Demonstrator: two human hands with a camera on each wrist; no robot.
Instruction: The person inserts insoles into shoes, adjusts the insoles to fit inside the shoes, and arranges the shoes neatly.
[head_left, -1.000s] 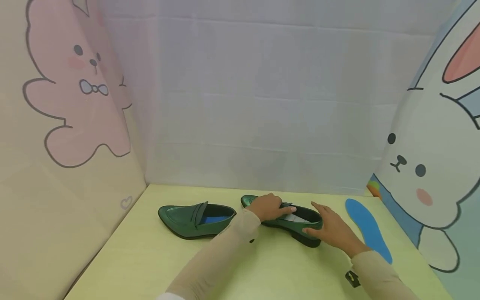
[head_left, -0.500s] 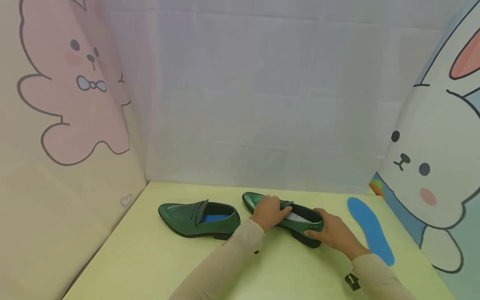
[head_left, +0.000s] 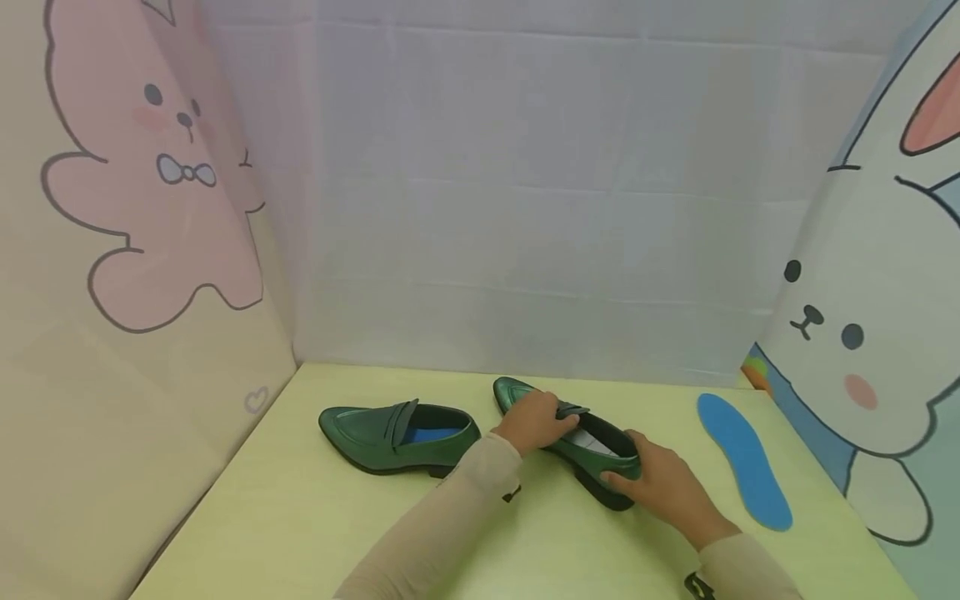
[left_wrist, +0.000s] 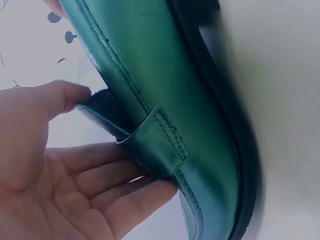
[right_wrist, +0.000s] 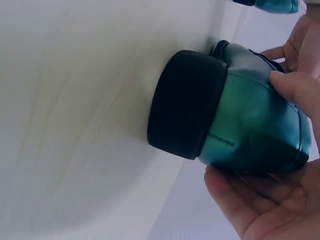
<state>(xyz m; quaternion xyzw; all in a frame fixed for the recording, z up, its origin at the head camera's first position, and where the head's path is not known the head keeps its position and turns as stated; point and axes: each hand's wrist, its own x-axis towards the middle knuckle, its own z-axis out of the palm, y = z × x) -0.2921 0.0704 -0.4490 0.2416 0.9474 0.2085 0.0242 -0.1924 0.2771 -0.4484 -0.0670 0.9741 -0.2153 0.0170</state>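
A green penny loafer [head_left: 592,458] lies slantwise, toe pointing to the back left, its light inner sole showing in the opening. My left hand [head_left: 534,421] holds its front; in the left wrist view the thumb is at the tongue and the fingers lie against the strap [left_wrist: 155,142]. Round the heel end, my right hand [head_left: 663,483] grips with thumb on the near side and fingers on the far side. The black heel block [right_wrist: 187,105] shows in the right wrist view. To the left sits a matching loafer [head_left: 375,433] with a blue lining [head_left: 429,435] inside.
A loose blue insole [head_left: 744,462] lies flat on the pale yellow table [head_left: 262,533], right of my right hand. A white sheet [head_left: 525,208] hangs behind the table. Printed cartoon cloths stand at the left and right sides.
My right hand has come from beside the heel to gripping it. The held loafer has turned, its heel moving nearer to me and its toe slightly right and back.
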